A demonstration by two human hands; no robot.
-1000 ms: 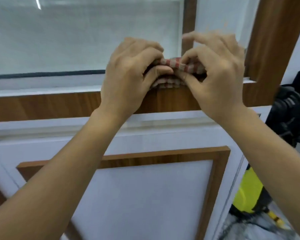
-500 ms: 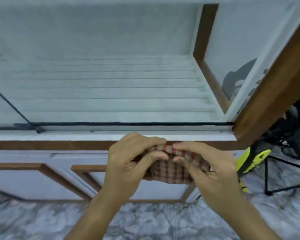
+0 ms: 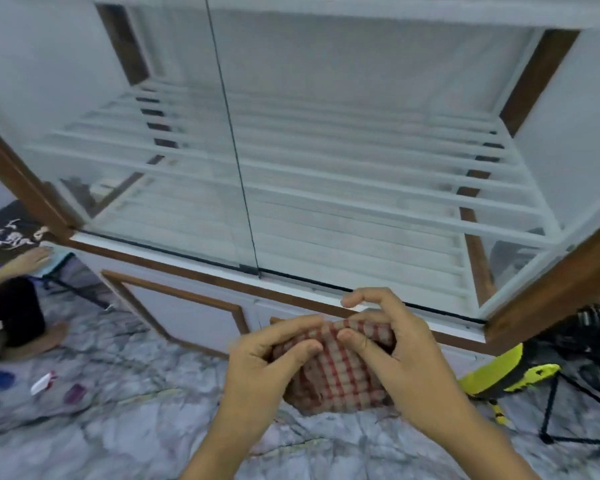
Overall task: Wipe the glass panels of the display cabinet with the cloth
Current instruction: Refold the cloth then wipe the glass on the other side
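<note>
A red-and-cream checked cloth (image 3: 336, 379) is bunched between both my hands, in front of the cabinet's lower edge. My left hand (image 3: 264, 362) grips its left side with curled fingers and thumb. My right hand (image 3: 402, 355) pinches its right side, index finger raised. The display cabinet (image 3: 326, 306) has a wood-trimmed frame and two sliding glass panels, a left panel (image 3: 146, 150) and a right panel (image 3: 378, 185), meeting at a dark vertical seam. White shelves show behind the glass. The cloth is apart from the glass.
A marble-patterned floor (image 3: 118, 410) lies below. Another person (image 3: 14, 299) sits at the far left, hand on a small stand. A yellow-and-black device (image 3: 506, 372) and a black tripod (image 3: 568, 410) stand at the right. Small red and white items (image 3: 45, 382) lie on the floor.
My hands with the cloth have come down and away from the cabinet's wooden rail. The view has pulled back and now takes in both glass panels and the floor.
</note>
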